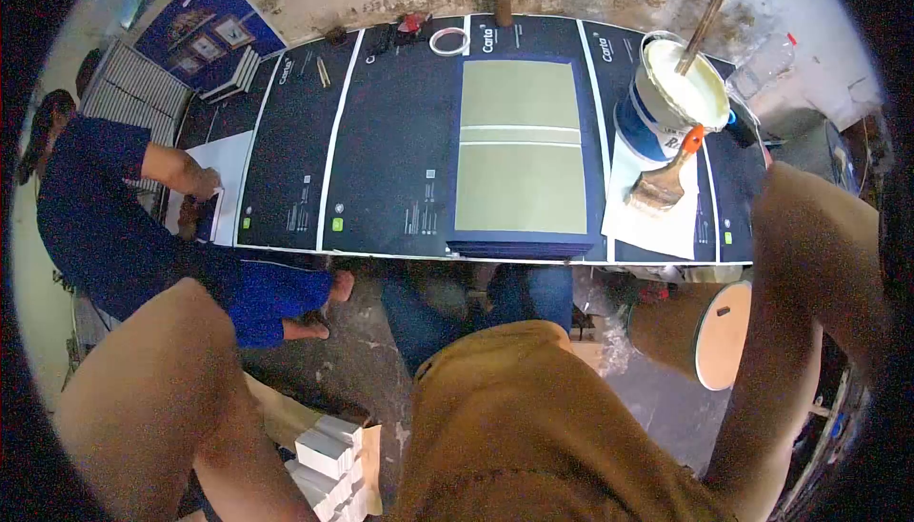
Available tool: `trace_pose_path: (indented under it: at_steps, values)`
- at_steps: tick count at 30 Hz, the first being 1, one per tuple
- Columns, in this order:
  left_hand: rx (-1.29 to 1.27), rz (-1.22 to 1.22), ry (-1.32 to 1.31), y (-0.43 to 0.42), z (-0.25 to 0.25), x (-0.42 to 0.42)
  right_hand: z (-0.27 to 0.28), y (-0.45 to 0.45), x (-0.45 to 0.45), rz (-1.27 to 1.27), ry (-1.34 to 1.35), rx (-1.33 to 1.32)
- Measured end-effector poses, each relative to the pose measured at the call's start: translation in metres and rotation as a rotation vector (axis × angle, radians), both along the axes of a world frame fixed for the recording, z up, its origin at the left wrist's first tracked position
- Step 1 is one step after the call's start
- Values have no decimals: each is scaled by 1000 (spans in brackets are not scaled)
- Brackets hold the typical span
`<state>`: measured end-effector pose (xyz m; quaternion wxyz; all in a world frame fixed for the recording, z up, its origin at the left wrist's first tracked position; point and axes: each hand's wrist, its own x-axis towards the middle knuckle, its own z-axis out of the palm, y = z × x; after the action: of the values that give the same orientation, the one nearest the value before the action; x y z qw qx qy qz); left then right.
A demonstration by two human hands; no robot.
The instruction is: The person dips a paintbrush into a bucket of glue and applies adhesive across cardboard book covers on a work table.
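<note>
Both my bent arms show, the left arm (162, 398) at the lower left and the right arm (809, 265) at the right edge. Neither of my hands can be seen. On the table in front of me lies a stack of dark blue sheets (592, 170). Its top sheet bears two grey-green boards (521, 189) with a narrow strip (521, 135) between them. To the right, a wide brush (666, 179) with an orange handle rests on white paper (657, 234). Behind it stands a bucket (652, 122) of pale, creamy paste, a wooden stick (709, 17) leaning in it.
A co-worker (114, 208) sits at the table's left end, hands over a white sheet (238, 155). A roll of tape (449, 41) and a clear bottle (766, 65) are toward the back. White paper blocks (328, 455) stand low at left; a round-ended wooden stool (719, 336) lies under the table.
</note>
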<state>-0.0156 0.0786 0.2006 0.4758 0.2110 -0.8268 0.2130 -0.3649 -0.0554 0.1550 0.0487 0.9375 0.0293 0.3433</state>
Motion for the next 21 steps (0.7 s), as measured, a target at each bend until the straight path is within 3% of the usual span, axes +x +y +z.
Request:
trace_pose_path:
  at_steps: [6, 9, 12, 14, 15, 16, 17, 19, 21]
  values:
    - [9, -80, 70, -12, 7, -9, 5, -1, -15, -2, -22, -38]
    - [19, -188, 284, -27, 17, 0, 10, -14, -34, -80, -194, -84]
    - [-48, -354, 781, -51, 14, 25, -42, -67, -94, -449, -936, 14]
    - [-19, -324, 1213, -73, -27, 43, -129, -115, -146, -627, -1391, 284]
    - [15, -298, 1398, -81, -65, 47, -185, -130, -159, -687, -1429, 443]
    - [63, -221, 1351, -90, -122, 55, -199, -110, -115, -922, -1044, 546]
    - [150, -61, 1551, -91, -158, 32, -212, -90, -69, -1085, -617, 545]
    - [325, 109, 1687, -93, -222, 6, -256, -76, -56, -1265, -566, 637]
    - [471, 261, 1487, -109, -262, -31, -265, -88, -45, -1289, -498, 578]
